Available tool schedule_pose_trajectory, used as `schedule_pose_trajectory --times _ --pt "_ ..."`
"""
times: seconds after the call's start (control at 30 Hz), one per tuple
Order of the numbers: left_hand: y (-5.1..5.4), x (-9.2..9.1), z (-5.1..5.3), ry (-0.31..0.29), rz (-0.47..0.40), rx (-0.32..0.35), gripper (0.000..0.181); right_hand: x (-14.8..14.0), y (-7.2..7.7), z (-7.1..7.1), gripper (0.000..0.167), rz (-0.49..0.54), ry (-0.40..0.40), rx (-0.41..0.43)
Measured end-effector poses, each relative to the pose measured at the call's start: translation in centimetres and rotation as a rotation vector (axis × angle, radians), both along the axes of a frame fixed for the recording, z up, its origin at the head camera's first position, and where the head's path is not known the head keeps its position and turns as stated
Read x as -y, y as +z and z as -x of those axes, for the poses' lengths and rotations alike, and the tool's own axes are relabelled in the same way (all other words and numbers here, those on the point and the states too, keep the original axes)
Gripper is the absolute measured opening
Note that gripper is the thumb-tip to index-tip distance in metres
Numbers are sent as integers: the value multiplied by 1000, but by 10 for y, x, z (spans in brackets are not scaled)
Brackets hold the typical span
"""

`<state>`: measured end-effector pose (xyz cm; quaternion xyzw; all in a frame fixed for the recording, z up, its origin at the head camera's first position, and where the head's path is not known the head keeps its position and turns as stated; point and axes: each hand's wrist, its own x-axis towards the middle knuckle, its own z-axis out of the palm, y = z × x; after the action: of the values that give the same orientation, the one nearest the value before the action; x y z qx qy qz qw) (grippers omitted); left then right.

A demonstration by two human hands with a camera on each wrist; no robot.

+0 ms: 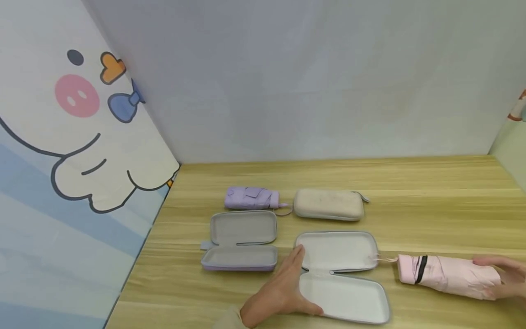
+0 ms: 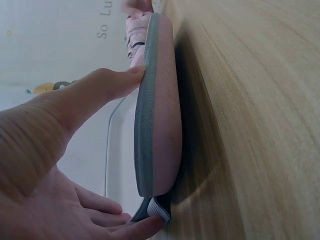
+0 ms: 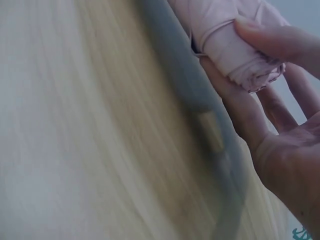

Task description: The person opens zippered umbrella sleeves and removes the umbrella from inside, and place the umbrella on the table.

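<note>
A case with a white inside [image 1: 345, 297] lies unfolded at the front middle. My left hand [image 1: 283, 292] spans its left end, thumb on the near half's edge and fingertips by the hinge side; the left wrist view shows the thumb on the grey rim of the pink shell [image 2: 167, 110]. To the right, my right hand [image 1: 507, 276] holds the far end of a folded pink umbrella [image 1: 452, 274] with a black band, thumb and fingers around it in the right wrist view [image 3: 245, 45]. The umbrella's strap end points at the case.
An unfolded lilac case [image 1: 242, 258] with grey lining lies left of the white-lined one. Behind stand a folded purple umbrella [image 1: 250, 198] and a closed beige case [image 1: 328, 204]. A pale curtain [image 1: 320, 82] hangs along the table's back edge, a printed cloth [image 1: 37, 183] at the left.
</note>
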<state>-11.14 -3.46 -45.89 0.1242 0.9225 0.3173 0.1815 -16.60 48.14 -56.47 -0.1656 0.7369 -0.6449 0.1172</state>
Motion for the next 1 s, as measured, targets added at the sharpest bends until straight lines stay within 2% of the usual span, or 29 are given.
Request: schedule_pose_trajectory --times 0.07,0.17,0.2,0.23,0.37,0.4,0.43,0.53,0.63,0.7,0.87,0.93,0.97,1.0 --pt "1 1 0 -4 4 3 125 -5 -3 1 74 -87 32 -143" --pt "2 2 0 -14 6 13 124 -9 -5 3 81 -149 65 -237" --pt "3 3 0 -16 5 17 123 -10 -6 5 83 -123 107 -251" --pt "4 3 1 -18 3 23 123 -10 -5 7 84 -137 121 -307" --pt "8 5 2 -9 -2 37 120 -8 2 14 88 -211 174 -467" --pt "10 6 2 -5 -3 42 120 -7 5 16 87 -209 197 -471" --pt "11 6 3 -1 0 43 119 -6 7 17 87 -257 176 -518" --pt "14 7 6 1 14 48 116 -3 16 19 83 -284 218 -531" --pt "16 8 7 -10 29 29 113 0 23 20 77 -365 214 -560" --pt "18 8 7 -20 39 9 111 1 26 20 72 -412 222 -493" --pt "25 12 12 -31 24 -14 107 2 40 17 63 -662 110 -243" --pt "29 14 16 -30 6 -24 105 7 45 17 66 -663 67 -283" --pt "31 15 18 -24 -4 -28 103 11 48 17 67 -650 50 -347" --pt "33 17 20 -23 -22 -44 100 15 52 17 67 -621 38 -369"
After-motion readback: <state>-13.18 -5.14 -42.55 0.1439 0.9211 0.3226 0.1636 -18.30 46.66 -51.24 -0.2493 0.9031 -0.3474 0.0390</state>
